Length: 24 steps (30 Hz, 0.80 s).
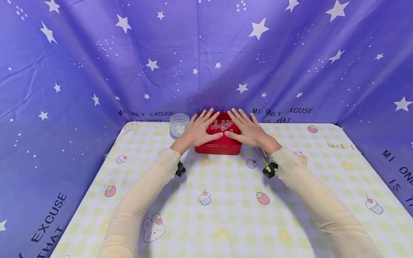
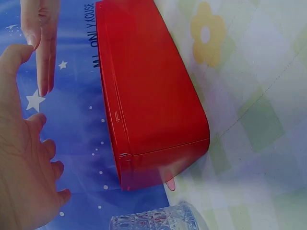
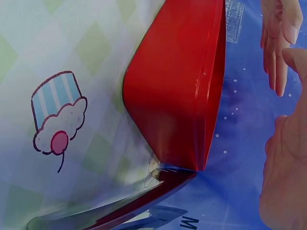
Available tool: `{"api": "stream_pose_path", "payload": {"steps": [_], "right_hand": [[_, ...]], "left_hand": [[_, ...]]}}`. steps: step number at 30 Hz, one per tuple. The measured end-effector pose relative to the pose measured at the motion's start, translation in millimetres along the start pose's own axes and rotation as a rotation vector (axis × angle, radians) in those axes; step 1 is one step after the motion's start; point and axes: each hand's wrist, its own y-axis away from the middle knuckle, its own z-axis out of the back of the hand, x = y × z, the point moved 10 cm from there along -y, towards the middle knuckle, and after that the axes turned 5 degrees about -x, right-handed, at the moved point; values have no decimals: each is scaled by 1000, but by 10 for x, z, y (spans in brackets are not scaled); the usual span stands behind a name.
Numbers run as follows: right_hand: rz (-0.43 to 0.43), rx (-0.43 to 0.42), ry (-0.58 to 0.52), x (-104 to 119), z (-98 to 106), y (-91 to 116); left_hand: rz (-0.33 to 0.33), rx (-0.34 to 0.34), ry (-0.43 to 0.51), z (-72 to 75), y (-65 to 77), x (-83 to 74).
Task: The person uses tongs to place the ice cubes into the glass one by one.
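Both bare hands hover with fingers spread over a red box (image 1: 218,149). Its open top shows several small clear cubes (image 1: 223,125) inside. My left hand (image 1: 198,132) is over the box's left side, and my right hand (image 1: 250,131) over its right side, thumbs pointing toward each other. Neither hand holds anything; both wrist views show them above the box's rim. Just left of the box stands a clear patterned glass (image 1: 179,125), partly behind the left hand. A shiny metal tool like tongs (image 3: 139,203) lies against the box's right side, mostly hidden under the right wrist in the head view.
The table carries a green-and-white checked cloth (image 1: 232,215) with printed cupcakes and strawberries. A purple star-printed curtain (image 1: 193,53) encloses the back and both sides, close behind the box. Black wrist cameras (image 1: 270,170) hang below both sleeves.
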Motion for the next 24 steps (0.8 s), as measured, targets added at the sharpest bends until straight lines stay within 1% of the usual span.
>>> {"api": "stream_pose_path", "payload": {"steps": [9,17,20,24], "right_hand": [[10,-1,17,24,61,-18],[22,10,43,53,151,-44],[20,19,42,37,182,-54],[9,24,32,-9,256,-59]], "left_hand": [[11,18,9,24,-25,23],[13,28,18,104,-39,61],[19,13,62,176,-36,91],[45,-41,128,302,-24,192]]}}
